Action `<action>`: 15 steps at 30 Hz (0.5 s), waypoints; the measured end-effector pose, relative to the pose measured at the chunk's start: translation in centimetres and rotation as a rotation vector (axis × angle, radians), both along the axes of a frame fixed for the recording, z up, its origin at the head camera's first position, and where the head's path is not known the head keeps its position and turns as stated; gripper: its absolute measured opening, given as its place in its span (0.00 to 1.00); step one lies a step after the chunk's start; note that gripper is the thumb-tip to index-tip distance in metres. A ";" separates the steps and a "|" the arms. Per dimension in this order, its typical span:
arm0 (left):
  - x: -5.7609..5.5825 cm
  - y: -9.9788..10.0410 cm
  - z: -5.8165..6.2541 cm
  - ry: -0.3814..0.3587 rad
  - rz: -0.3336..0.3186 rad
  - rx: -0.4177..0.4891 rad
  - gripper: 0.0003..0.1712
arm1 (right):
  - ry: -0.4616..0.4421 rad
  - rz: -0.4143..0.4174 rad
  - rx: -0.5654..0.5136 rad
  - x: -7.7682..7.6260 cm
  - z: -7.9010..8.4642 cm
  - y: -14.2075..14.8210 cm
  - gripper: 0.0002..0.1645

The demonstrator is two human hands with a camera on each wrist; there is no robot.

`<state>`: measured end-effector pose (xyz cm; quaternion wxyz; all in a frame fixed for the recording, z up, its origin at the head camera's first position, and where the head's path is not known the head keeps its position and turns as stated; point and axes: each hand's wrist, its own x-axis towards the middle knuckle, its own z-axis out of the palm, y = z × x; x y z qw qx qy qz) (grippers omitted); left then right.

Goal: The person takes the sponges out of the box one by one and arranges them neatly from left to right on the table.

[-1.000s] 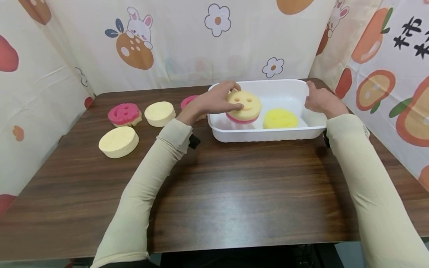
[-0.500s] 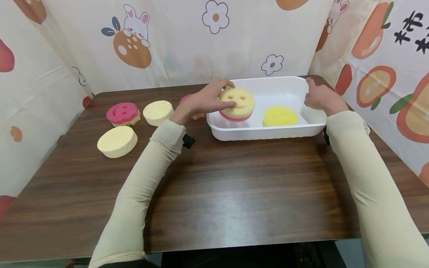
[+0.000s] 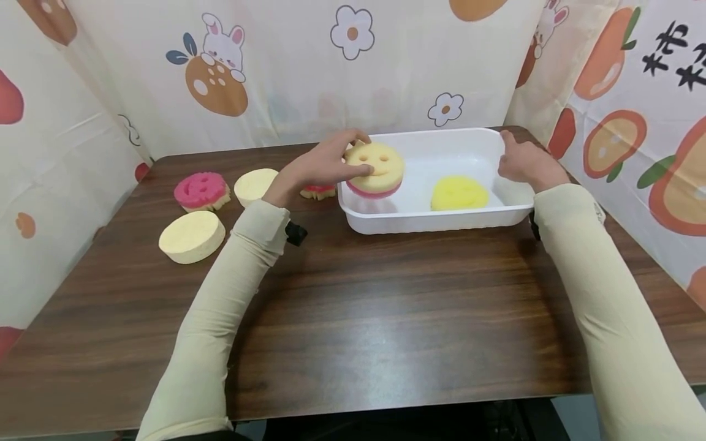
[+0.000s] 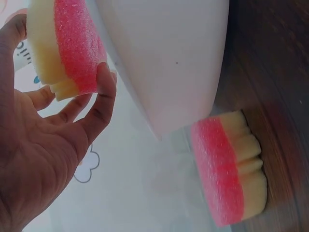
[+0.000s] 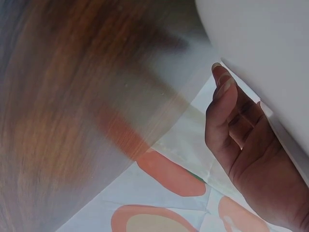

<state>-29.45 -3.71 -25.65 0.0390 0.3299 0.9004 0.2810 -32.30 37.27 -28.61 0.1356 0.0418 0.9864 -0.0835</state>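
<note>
My left hand [image 3: 322, 165] holds a round smiley sponge [image 3: 377, 164], pale yellow in front and pink behind, tilted over the left end of a white tray [image 3: 436, 223]. In the left wrist view, thumb and fingers pinch the sponge's edge [image 4: 79, 53] beside the tray wall [image 4: 178, 63]. A bright yellow round sponge [image 3: 459, 193] lies inside the tray. My right hand [image 3: 531, 164] grips the tray's right rim; its curled fingers [image 5: 224, 99] show under the rim in the right wrist view. A pink-and-yellow sponge [image 3: 318, 192] is partly hidden behind my left hand.
On the left of the brown table [image 3: 353, 331] sit a pink smiley sponge [image 3: 202, 190] and two pale yellow round sponges, one nearer [image 3: 192, 236] and one farther [image 3: 255, 185]. Printed curtains [image 3: 287, 73] border the table at the back and sides.
My left hand has moved left with the smiley sponge, from over the tray's inner left part toward its left end. The right hand stays on the rim.
</note>
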 end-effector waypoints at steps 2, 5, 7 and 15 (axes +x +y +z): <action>0.0 -0.4 0.0 -0.001 0.008 0.007 0.34 | 0.002 0.000 0.002 0.0 0.0 0.0 0.50; 0.1 -0.9 -0.1 -0.002 0.005 0.012 0.33 | 0.004 0.006 0.012 -0.1 0.0 -0.1 0.49; 0.2 -1.3 -0.1 -0.002 0.005 0.009 0.33 | 0.006 0.015 0.019 -0.1 -0.1 -0.1 0.48; 0.6 -2.4 0.1 0.000 0.009 0.006 0.33 | 0.003 0.008 0.007 -0.1 -0.1 0.0 0.48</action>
